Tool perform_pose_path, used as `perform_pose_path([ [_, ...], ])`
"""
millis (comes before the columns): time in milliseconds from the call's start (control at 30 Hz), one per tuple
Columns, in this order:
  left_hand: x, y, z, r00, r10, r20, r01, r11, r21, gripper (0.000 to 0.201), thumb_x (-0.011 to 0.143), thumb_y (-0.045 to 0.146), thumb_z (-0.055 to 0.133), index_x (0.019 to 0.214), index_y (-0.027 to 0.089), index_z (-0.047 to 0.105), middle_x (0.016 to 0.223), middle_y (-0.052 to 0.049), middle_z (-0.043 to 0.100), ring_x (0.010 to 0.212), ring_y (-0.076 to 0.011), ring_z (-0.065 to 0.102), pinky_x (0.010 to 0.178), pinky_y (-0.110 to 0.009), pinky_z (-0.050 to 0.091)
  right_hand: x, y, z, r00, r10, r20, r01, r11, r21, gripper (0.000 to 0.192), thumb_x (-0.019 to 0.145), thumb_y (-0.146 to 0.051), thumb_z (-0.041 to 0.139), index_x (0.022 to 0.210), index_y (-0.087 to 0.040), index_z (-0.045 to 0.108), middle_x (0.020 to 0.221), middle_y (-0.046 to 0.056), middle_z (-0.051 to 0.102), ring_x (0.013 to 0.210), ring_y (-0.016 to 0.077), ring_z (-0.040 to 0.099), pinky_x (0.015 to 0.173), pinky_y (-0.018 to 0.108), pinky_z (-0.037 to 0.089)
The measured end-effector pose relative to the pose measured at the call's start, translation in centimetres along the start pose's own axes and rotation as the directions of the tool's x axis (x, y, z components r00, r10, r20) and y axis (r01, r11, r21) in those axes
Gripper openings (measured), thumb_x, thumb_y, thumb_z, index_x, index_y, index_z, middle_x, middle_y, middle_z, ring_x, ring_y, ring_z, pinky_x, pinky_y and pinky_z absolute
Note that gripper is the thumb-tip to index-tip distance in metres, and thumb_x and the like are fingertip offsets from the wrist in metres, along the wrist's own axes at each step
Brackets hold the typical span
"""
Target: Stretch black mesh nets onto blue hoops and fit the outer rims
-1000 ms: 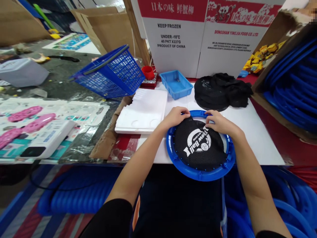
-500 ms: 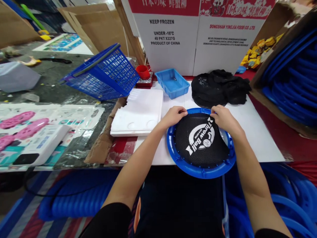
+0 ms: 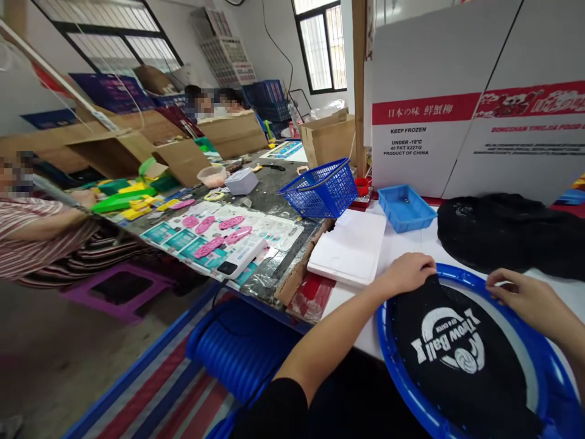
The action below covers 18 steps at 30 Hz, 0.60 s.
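Note:
A blue plastic ring (image 3: 386,341) lies at the lower right, partly on the white work surface. Across it stretches a black mesh net (image 3: 457,341) printed with white "Throw Ball" lettering. My left hand (image 3: 411,272) pinches the net's edge at the upper left of the ring. At the upper right rim is my right hand (image 3: 528,302), its thumb and forefinger slightly apart with nothing visible between them. Along the right side the net's edge stands away from the ring, leaving a gap. Behind the ring lies a pile of black nets (image 3: 507,228).
A light blue tray (image 3: 406,210), a white foam slab (image 3: 350,247) and a tilted blue basket (image 3: 320,189) stand left of the pile. White cartons (image 3: 420,177) wall the back. Pink parts (image 3: 210,245) cover the left table, where another person's arm (image 3: 46,225) shows.
The view has swung left and up, showing more of the room. My right hand has come away from the net's edge, which now gaps more from the ring at right.

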State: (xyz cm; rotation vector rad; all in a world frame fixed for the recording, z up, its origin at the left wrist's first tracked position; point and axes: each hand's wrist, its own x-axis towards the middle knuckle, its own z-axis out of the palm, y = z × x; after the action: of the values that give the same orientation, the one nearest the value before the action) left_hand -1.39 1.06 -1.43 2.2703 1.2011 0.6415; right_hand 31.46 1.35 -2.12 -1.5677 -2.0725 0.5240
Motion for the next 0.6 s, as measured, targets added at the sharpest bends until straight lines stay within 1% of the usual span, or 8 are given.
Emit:
perform_pose_path([
  [67, -0.2, 0.7, 0.2, 0.999, 0.032, 0.012, -0.034, 0.991, 0.126, 0.027, 0.111, 0.037, 0.052, 0.110, 0.022, 0.075, 0.118, -0.014, 0.078, 0.111, -0.0291, 0.073, 0.099, -0.044, 0.055, -0.1, -0.2, -0.2, 0.993, -0.011, 0.119, 0.003, 0.998, 0.070, 0.012, 0.087, -0.043, 0.065, 0.089, -0.043, 0.077, 0.100, 0.011, 0.083, 0.090, 0.0380, 0.080, 0.079, 0.054, 0.063],
  [133, -0.5, 1.2, 0.2, 0.997, 0.075, 0.010, -0.075, 0.957, 0.280, 0.031, 0.113, 0.036, 0.047, 0.117, 0.021, 0.074, 0.121, -0.015, 0.075, 0.111, -0.0310, 0.072, 0.097, -0.047, 0.054, -0.3, -0.9, 0.0, 0.981, -0.070, 0.180, 0.051, 0.993, 0.111, 0.018, 0.091, -0.047, 0.062, 0.095, -0.046, 0.080, 0.115, 0.012, 0.081, 0.110, 0.0398, 0.077, 0.093, 0.057, 0.063],
  [200, -0.7, 1.5, 0.2, 0.989, 0.147, 0.002, -0.136, 0.906, 0.400, 0.033, 0.114, 0.034, 0.045, 0.121, 0.019, 0.073, 0.126, -0.017, 0.073, 0.116, -0.0332, 0.070, 0.097, -0.050, 0.053, -0.5, -1.8, 0.5, 0.967, -0.139, 0.212, 0.120, 0.988, 0.097, 0.020, 0.091, -0.052, 0.064, 0.099, -0.046, 0.082, 0.125, 0.013, 0.077, 0.119, 0.0412, 0.073, 0.101, 0.059, 0.061],
  [267, -0.8, 1.6, 0.0, 0.972, 0.232, 0.039, -0.224, 0.863, 0.453, 0.032, 0.114, 0.031, 0.044, 0.122, 0.017, 0.072, 0.130, -0.017, 0.072, 0.120, -0.0330, 0.068, 0.096, -0.050, 0.052, -0.6, -2.5, 1.2, 0.955, -0.189, 0.226, 0.187, 0.982, 0.033, 0.020, 0.086, -0.054, 0.072, 0.097, -0.042, 0.083, 0.130, 0.016, 0.073, 0.123, 0.0436, 0.071, 0.108, 0.062, 0.058],
  [333, -0.8, 1.5, -0.2, 0.951, 0.285, 0.117, -0.307, 0.839, 0.450, 0.030, 0.113, 0.028, 0.046, 0.121, 0.017, 0.072, 0.130, -0.016, 0.072, 0.119, -0.0316, 0.068, 0.094, -0.048, 0.053, -0.6, -3.0, 2.0, 0.947, -0.217, 0.235, 0.232, 0.972, -0.038, 0.018, 0.080, -0.053, 0.077, 0.086, -0.036, 0.081, 0.131, 0.018, 0.071, 0.122, 0.0459, 0.070, 0.109, 0.066, 0.057],
  [433, -0.6, 1.0, -0.3, 0.942, 0.283, 0.181, -0.334, 0.852, 0.403, 0.022, 0.109, 0.028, 0.055, 0.114, 0.018, 0.075, 0.125, -0.015, 0.074, 0.117, -0.0315, 0.070, 0.092, -0.046, 0.055, -0.5, -3.2, 2.5, 0.930, -0.246, 0.272, 0.273, 0.960, -0.065, 0.021, 0.082, -0.050, 0.073, 0.073, -0.032, 0.074, 0.134, 0.017, 0.069, 0.124, 0.0450, 0.069, 0.107, 0.065, 0.058],
  [500, -0.6, 0.6, -0.5, 0.941, 0.285, 0.182, -0.332, 0.878, 0.343, 0.021, 0.107, 0.033, 0.062, 0.108, 0.017, 0.076, 0.121, -0.015, 0.075, 0.116, -0.0317, 0.070, 0.094, -0.045, 0.056, -0.4, -3.5, 2.2, 0.922, -0.266, 0.280, 0.288, 0.957, -0.041, 0.023, 0.088, -0.049, 0.067, 0.075, -0.031, 0.072, 0.133, 0.016, 0.070, 0.124, 0.0425, 0.069, 0.107, 0.063, 0.058],
  [600, -0.8, 0.2, -1.1, 0.934, 0.306, 0.184, -0.345, 0.905, 0.247, 0.030, 0.103, 0.044, 0.070, 0.102, 0.015, 0.078, 0.118, -0.017, 0.075, 0.113, -0.0307, 0.071, 0.097, -0.042, 0.056, -0.6, -4.6, 1.1, 0.937, -0.278, 0.212, 0.292, 0.956, -0.035, 0.023, 0.093, -0.048, 0.061, 0.080, -0.030, 0.069, 0.123, 0.016, 0.071, 0.115, 0.0392, 0.070, 0.103, 0.060, 0.057],
])
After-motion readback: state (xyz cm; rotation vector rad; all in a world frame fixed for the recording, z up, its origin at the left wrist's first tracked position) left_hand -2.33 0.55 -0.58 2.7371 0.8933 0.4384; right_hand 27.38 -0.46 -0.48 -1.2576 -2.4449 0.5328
